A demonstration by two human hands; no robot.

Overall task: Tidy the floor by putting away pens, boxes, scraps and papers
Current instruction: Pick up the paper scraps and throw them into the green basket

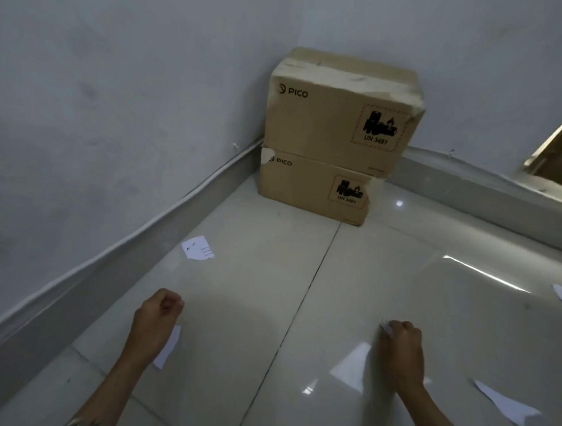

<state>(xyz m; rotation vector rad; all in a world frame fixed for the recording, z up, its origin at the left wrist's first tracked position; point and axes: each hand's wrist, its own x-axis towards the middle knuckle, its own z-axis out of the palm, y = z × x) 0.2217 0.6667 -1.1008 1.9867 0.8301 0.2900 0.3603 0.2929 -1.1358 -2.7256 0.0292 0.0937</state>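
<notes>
Two brown boxes sit in the corner, the top box point(342, 108) stacked on the bottom box point(310, 188). Your left hand point(158, 320) is curled up, and I cannot tell if it holds anything. A paper strip point(168, 347) lies just under it. Your right hand point(401, 348) pinches a small white scrap point(386, 329). More paper lies on the shiny floor point(251, 293): a printed piece point(198, 248) near the wall and a torn piece point(504, 407) on your right.

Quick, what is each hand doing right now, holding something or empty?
Left hand: fingers curled, nothing visible in it; a paper scrap lies beside the wrist.
Right hand: pinches a small white scrap.
</notes>
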